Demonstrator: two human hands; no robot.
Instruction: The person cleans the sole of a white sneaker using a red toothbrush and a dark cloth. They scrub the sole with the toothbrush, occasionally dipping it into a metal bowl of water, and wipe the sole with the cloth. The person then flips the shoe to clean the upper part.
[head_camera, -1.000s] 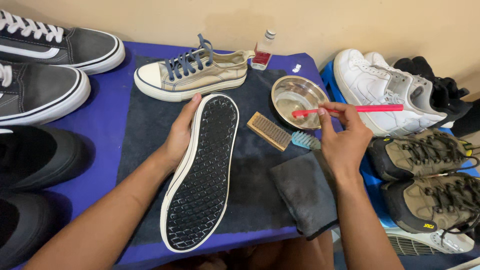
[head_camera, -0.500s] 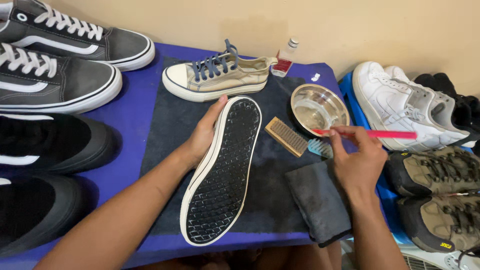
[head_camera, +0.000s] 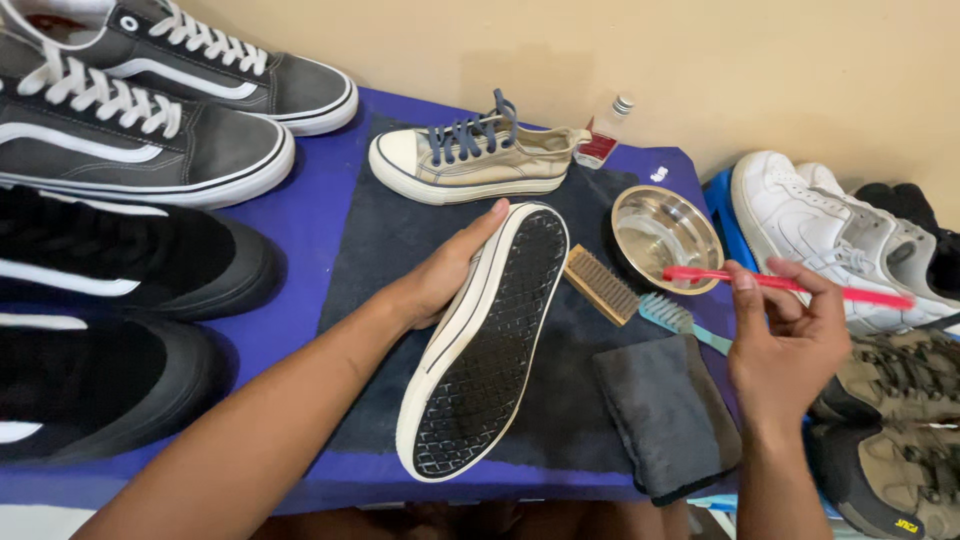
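pink toothbrush, black waffle sole

Plain beige wall behind a blue-covered table.

The cream canvas sneaker is lying tipped on its side near the middle of the worktop, its dark waffle-patterned sole facing up and ringed by an off-white rubber band. Its toe is pointing toward the far edge and its heel is reaching almost to the near edge, the whole shoe running at a slant. It is resting on a dark mat, with its upper turned toward the left edge and hidden. The pink toothbrush is being held roughly level above the right end of the worktop, its slim handle pointing toward the right edge and its head hanging over the rim of a steel bowl.
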